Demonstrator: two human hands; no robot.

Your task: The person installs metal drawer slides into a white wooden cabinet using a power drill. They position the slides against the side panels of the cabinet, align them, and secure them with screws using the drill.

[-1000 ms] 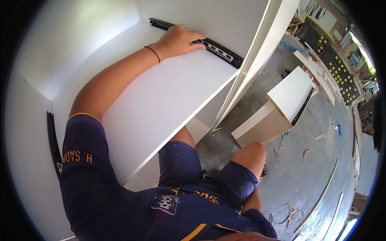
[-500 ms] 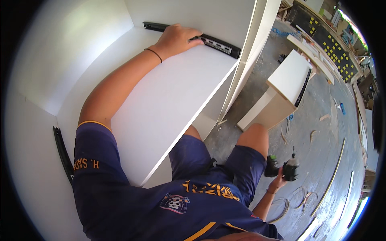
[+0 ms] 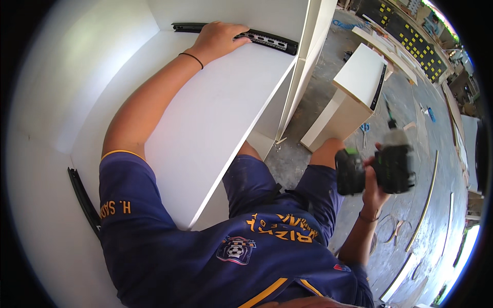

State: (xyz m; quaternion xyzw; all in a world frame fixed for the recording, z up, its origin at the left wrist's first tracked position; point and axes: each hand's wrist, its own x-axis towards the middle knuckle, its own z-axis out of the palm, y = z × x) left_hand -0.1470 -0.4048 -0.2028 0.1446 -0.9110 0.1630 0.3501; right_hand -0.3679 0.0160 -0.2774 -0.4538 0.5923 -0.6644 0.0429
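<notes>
Rail (image 3: 269, 41) along white shelf (image 3: 205, 123), littered grey floor (image 3: 318, 88), white-topped box (image 3: 361, 72)

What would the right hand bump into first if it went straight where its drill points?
Probably the black rail on the white-topped box: the drill in the right hand seems to point there, but depth is unclear.
</notes>
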